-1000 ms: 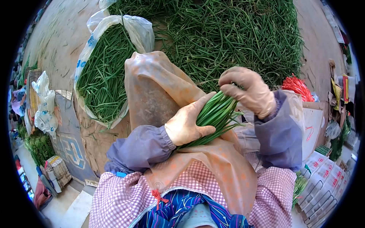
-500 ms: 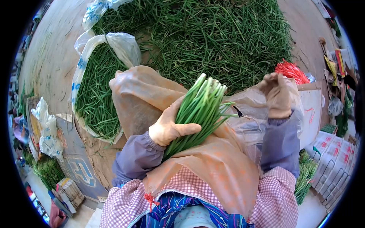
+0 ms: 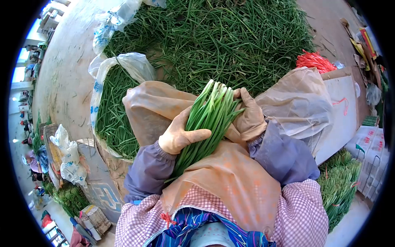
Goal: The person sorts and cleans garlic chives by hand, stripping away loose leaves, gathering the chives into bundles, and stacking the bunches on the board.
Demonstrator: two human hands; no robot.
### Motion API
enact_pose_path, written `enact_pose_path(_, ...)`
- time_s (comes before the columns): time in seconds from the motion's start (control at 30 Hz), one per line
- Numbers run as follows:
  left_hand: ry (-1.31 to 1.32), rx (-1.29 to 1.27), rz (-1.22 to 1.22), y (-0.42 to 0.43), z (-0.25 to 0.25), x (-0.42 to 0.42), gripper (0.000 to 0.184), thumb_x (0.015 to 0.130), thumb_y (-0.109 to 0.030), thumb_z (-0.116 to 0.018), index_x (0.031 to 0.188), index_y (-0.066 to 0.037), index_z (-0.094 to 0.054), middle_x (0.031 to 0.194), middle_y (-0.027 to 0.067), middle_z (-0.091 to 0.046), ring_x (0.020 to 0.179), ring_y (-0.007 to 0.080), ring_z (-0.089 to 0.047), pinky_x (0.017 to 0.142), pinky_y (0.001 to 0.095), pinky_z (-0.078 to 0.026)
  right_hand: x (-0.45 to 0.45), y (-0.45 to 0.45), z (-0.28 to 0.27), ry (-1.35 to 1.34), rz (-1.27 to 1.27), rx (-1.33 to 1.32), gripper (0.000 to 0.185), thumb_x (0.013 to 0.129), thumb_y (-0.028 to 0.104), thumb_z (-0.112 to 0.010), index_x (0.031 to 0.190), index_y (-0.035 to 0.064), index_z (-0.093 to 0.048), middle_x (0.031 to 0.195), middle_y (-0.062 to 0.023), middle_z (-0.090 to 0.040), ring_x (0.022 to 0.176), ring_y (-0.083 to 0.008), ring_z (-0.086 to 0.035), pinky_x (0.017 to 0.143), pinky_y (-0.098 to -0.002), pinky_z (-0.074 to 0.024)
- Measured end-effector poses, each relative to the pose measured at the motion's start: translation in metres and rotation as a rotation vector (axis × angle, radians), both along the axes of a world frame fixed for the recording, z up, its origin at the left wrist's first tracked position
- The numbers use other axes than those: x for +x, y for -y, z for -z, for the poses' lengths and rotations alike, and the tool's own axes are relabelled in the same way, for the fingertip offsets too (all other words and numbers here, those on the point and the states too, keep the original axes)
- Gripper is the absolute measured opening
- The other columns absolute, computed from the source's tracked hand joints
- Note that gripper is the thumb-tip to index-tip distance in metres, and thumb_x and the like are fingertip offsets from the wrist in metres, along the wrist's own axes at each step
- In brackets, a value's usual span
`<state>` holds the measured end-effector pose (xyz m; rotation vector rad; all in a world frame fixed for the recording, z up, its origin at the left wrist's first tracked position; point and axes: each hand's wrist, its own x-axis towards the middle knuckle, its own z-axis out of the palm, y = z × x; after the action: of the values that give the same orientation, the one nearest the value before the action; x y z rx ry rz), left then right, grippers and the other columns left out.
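Observation:
A bunch of green chives [image 3: 212, 119], its pale cut ends pointing up and away from me, lies slanted over my lap. My left hand [image 3: 181, 132], in a tan glove, grips it from the left with the thumb laid across the front. On the other side, my gloved right hand [image 3: 250, 118] is curled against the bunch's right edge near the pale ends; part of its fingers is hidden behind the stalks. Beneath both hands spreads a tan plastic apron [image 3: 230, 177].
A large heap of loose chives [image 3: 230, 41] covers the floor ahead. A plastic bag [image 3: 142, 66] of chives stands left of my knee. Red ties [image 3: 314, 61] lie at right, above a white board [image 3: 339, 111]. Tied bunches [image 3: 339, 185] sit at lower right.
My right hand has come from the red ties at right, down and left to the bunch. The left hand keeps its hold. The view has shifted slightly.

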<state>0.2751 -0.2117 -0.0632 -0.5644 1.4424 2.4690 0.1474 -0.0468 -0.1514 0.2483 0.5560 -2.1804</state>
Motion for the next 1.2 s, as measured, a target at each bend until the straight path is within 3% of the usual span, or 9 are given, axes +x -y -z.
enact_pose_path(0.27,-0.091,0.032,0.14,0.001,0.001,-0.018,0.081,0.077,-0.021,-0.078,0.142,-0.001,-0.035,0.126,0.0063,-0.054,0.115,0.0167,-0.051,0.101,0.0322,-0.039,-0.004,0.05,-0.066,0.074,-0.058,0.142,0.047,0.096,0.052,-0.045,0.107,0.0084,-0.057,0.107,-0.0151,-0.066,0.104,-0.0295,-0.062,0.085,-0.0452,-0.0552)
enact_pose_path(0.4,-0.041,0.092,0.2,0.001,0.002,-0.021,0.075,0.076,-0.018,-0.078,0.138,-0.001,-0.04,0.122,0.0058,-0.056,0.111,0.0161,-0.053,0.098,0.0314,-0.041,-0.004,0.052,-0.062,-0.102,-0.061,0.151,0.05,0.096,0.058,-0.041,0.099,0.011,-0.058,0.091,-0.0112,-0.066,0.086,-0.0252,-0.064,0.072,-0.0392,-0.0563)
enact_pose_path(0.67,-0.028,-0.001,0.113,-0.007,0.013,-0.023,0.065,0.076,-0.01,-0.077,0.133,0.0,-0.047,0.117,0.0051,-0.06,0.106,0.0157,-0.057,0.094,0.0301,-0.045,-0.005,0.023,-0.085,-0.039,0.007,-0.05,0.063,0.093,0.062,-0.042,0.133,0.0131,-0.039,0.12,-0.0178,-0.054,0.107,-0.0304,-0.058,0.085,-0.045,-0.056)
enact_pose_path(0.8,-0.005,-0.092,0.152,-0.012,0.014,-0.025,0.068,0.076,-0.014,-0.078,0.134,0.0,-0.045,0.117,0.0053,-0.059,0.107,0.0152,-0.056,0.094,0.0302,-0.045,0.002,0.026,-0.072,-0.281,-0.085,0.105,0.064,0.09,0.044,-0.063,0.137,0.0113,-0.035,0.128,-0.0173,-0.053,0.118,-0.0288,-0.055,0.093,-0.0437,-0.0528)
enact_pose_path(0.83,-0.003,-0.073,0.181,-0.009,0.017,-0.026,0.069,0.076,-0.015,-0.078,0.135,0.0,-0.044,0.118,0.0053,-0.059,0.107,0.0152,-0.056,0.095,0.0302,-0.044,-0.003,0.03,-0.062,-0.261,-0.084,0.053,0.054,0.09,0.029,-0.067,0.133,0.0101,-0.041,0.117,-0.0135,-0.061,0.109,-0.027,-0.061,0.092,-0.041,-0.0539)
enact_pose_path(0.97,-0.017,-0.011,0.201,-0.003,0.004,-0.026,0.072,0.078,-0.023,-0.078,0.136,0.001,-0.042,0.117,0.0068,-0.058,0.109,0.0153,-0.055,0.096,0.0304,-0.044,-0.011,0.037,-0.055,-0.275,-0.168,-0.003,0.029,0.09,0.015,-0.066,0.117,0.007,-0.056,0.09,-0.0083,-0.067,0.088,-0.0246,-0.068,0.083,-0.0382,-0.0575)
enact_pose_path(1.07,-0.072,-0.209,0.0,-0.005,-0.002,-0.026,0.063,0.079,-0.028,-0.079,0.124,0.005,-0.05,0.11,0.0079,-0.063,0.102,0.0163,-0.059,0.091,0.0309,-0.048,-0.006,0.045,-0.054,-0.279,-0.088,0.117,0.025,0.091,0.011,-0.064,0.114,0.0061,-0.056,0.084,-0.0068,-0.065,0.083,-0.0215,-0.067,0.075,-0.0354,-0.0579)
enact_pose_path(1.1,0.004,-0.456,-0.028,-0.002,-0.003,-0.024,0.062,0.079,-0.031,-0.078,0.124,0.004,-0.052,0.109,0.0107,-0.063,0.102,0.0194,-0.06,0.089,0.0328,-0.05,-0.003,0.049,-0.061,-0.213,-0.026,0.154,0.02,0.091,0.006,-0.062,0.11,0.0043,-0.054,0.081,-0.0089,-0.065,0.074,-0.0197,-0.065,0.064,-0.0308,-0.0567)
enact_pose_path(1.2,-0.057,-0.9,-0.119,-0.004,-0.021,-0.026,0.054,0.077,-0.029,-0.079,0.119,-0.002,-0.058,0.104,0.0121,-0.064,0.097,0.0229,-0.062,0.085,0.0329,-0.052,-0.001,0.05,-0.062,-0.217,0.004,0.238,0.021,0.09,0.007,-0.064,0.11,0.0043,-0.055,0.08,-0.0082,-0.064,0.071,-0.0174,-0.065,0.062,-0.0289,-0.0557)
